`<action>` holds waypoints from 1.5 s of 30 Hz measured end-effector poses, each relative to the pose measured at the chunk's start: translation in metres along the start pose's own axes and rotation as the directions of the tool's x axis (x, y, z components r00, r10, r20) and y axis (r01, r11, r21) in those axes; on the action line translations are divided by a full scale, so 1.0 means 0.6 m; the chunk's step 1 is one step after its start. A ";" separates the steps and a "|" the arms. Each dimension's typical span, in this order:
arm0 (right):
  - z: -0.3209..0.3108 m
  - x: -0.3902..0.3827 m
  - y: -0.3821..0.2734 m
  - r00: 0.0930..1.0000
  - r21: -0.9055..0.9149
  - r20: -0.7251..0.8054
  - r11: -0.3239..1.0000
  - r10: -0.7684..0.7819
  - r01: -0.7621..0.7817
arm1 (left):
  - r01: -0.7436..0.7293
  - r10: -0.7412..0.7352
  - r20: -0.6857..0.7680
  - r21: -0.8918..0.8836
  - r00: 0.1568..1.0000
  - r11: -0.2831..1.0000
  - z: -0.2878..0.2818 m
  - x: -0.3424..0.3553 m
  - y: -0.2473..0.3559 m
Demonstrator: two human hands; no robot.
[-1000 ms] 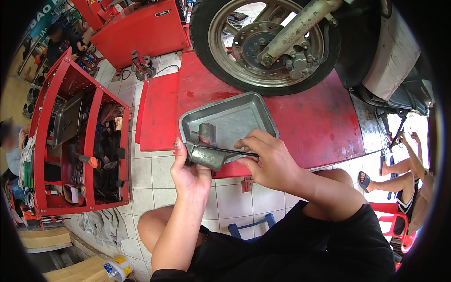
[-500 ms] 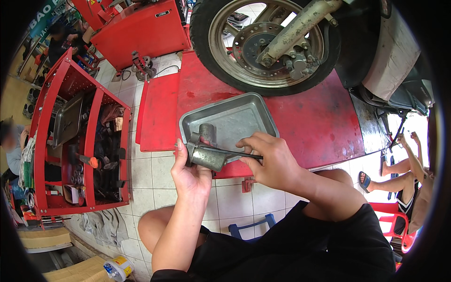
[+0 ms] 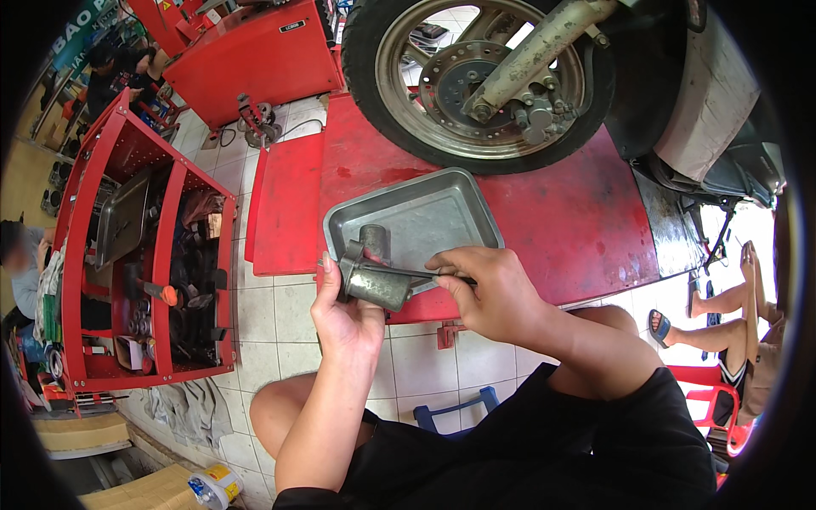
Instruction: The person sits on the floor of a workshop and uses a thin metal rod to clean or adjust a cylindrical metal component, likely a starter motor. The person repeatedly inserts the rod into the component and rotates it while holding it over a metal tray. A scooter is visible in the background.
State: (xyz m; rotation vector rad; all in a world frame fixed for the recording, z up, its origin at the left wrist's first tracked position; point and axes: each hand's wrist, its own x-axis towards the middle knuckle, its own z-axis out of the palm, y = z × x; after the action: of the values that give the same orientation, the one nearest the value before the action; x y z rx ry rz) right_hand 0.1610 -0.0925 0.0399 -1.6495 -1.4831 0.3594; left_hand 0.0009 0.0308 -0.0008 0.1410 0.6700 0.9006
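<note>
In my left hand point(image 3: 347, 321) rests a worn grey metal housing point(image 3: 380, 285), a stout cylinder with a flange at its left end. A shorter grey tube point(image 3: 373, 238) stands up behind it, next to a reddish patch. My fingers wrap the housing from below and the thumb is raised along its left side. My right hand point(image 3: 495, 285) pinches a thin dark rod-like tool point(image 3: 416, 273), which lies across the top of the housing. The tool's left tip is hard to make out against the metal. Both hands are over the near edge of a shallow metal tray point(image 3: 486, 204).
The tray sits on a red lift platform point(image 3: 569, 229), under a motorcycle's front wheel point(image 3: 365, 93). A red tool cart point(image 3: 161, 374) stands on the left. Near my knees is a blue stool point(image 3: 489, 398). Another person sits at the far right, by a red chair point(image 3: 710, 395).
My right hand has shifted very slightly with the tool, its fingers bent a little differently. The housing is nearly still, tipped a touch. The person at the right has moved their hands.
</note>
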 end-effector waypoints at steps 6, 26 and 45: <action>0.001 0.000 -0.005 1.000 0.005 0.014 1.000 -0.014 0.014 | 0.011 -0.011 -0.006 -0.013 1.000 1.000 -0.004 0.003 0.002; -0.003 0.001 -0.011 0.998 0.005 0.021 0.998 0.057 -0.057 | 0.014 -0.014 0.008 -0.012 1.000 1.000 -0.002 -0.001 0.003; -0.018 0.008 -0.001 0.984 -0.039 0.102 0.987 -0.149 0.153 | 0.029 -0.028 0.020 -0.033 0.999 0.999 -0.001 -0.003 0.006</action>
State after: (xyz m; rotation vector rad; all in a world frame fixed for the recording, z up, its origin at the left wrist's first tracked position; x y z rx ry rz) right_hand 0.1695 -0.0922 0.0482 -1.5628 -1.6907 0.3285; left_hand -0.0027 0.0317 0.0010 0.1099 0.6373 0.8815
